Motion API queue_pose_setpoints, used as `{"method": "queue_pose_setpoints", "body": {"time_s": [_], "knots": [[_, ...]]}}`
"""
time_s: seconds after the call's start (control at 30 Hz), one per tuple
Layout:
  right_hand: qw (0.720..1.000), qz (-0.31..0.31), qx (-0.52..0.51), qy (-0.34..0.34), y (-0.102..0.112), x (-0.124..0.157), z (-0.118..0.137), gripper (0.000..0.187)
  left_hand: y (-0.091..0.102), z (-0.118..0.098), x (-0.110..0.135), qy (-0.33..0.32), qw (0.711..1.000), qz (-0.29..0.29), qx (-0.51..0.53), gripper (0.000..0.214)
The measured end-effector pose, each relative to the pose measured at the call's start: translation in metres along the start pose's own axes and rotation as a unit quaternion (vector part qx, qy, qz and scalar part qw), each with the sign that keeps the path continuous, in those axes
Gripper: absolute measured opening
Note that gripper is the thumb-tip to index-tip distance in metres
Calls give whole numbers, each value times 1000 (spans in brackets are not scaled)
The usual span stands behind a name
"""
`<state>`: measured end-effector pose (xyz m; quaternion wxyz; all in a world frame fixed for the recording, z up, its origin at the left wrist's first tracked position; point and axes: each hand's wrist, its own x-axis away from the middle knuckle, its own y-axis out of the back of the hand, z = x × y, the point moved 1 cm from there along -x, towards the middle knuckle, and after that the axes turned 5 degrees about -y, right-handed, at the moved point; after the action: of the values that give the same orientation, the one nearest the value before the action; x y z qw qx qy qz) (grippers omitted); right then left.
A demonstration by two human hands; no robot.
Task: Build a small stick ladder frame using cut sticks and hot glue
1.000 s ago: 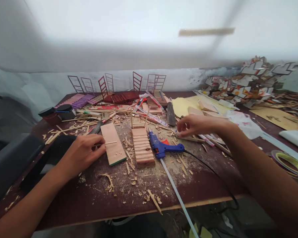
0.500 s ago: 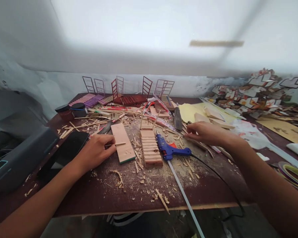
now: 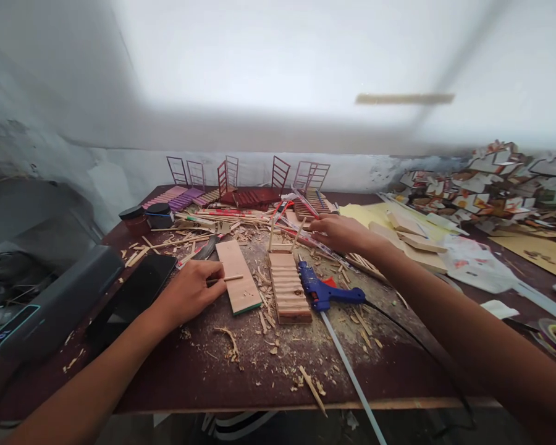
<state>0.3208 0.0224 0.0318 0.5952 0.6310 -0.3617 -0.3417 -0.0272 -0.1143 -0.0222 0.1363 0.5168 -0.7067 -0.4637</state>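
A thin wooden stick [image 3: 234,278] is pinched between the thumb and fingers of my left hand [image 3: 197,287]. Its free end points right, over a flat wooden board [image 3: 236,266] with a green edge. My right hand [image 3: 340,233] reaches over the clutter behind the glue gun, fingers stretched to the left; what lies under it is hidden. Between my hands lies a small ridged wooden piece [image 3: 290,287] with two thin sticks [image 3: 298,235] standing at its far end. Right beside it rests a blue glue gun [image 3: 328,292] with a long glue stick [image 3: 352,374] in its back.
Wood shavings and dust cover the dark table [image 3: 189,386]. Black-lidded jars [image 3: 160,216], a black phone-like slab [image 3: 132,296] and a grey device [image 3: 60,303] are at left. Small ladder-backed pieces [image 3: 250,196] stand behind; paper scraps [image 3: 482,185] pile at right. The glue gun's cord [image 3: 412,334] runs right.
My right hand has moved left and away from me, toward the clutter behind the ridged piece. My left hand keeps the stick over the board. The view has shifted slightly.
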Motion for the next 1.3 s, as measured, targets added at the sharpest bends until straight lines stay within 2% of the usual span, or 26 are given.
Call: {"method": "queue_pose_setpoints", "body": {"time_s": [0.07,0.17,0.37,0.53,0.67,0.9,1.0,1.1,1.2,1.3], "knots": [[1000,0,5,4,-2,-4,-4,28,2,-3,0,-6,1000,-24,5,21],[999,12,-27,45,-4,-11,-8,33,4,-6,0,-8,998,-58,19,20],[997,-21,-70,30,-1,-25,-22,43,-1,-4,-3,6,1000,-26,11,20],[993,-70,-83,47,1,-27,-31,41,-3,-1,-4,19,1000,-16,15,19],[992,-107,-65,35,2,-27,-44,39,-4,-1,-3,37,999,-5,19,19],[992,-118,-48,-5,7,-20,-69,40,-3,-10,-2,-2,999,-43,4,21],[989,-130,-53,-37,13,-16,-78,40,8,-11,0,9,995,-98,21,22],[985,-136,-79,-75,19,-11,-88,40,22,-6,3,73,979,-187,30,21],[980,-137,-100,-109,25,-5,-98,38,31,2,5,132,958,-241,81,18],[983,-83,-123,-105,29,1,-106,33,34,8,4,169,928,-290,163,13]]}}
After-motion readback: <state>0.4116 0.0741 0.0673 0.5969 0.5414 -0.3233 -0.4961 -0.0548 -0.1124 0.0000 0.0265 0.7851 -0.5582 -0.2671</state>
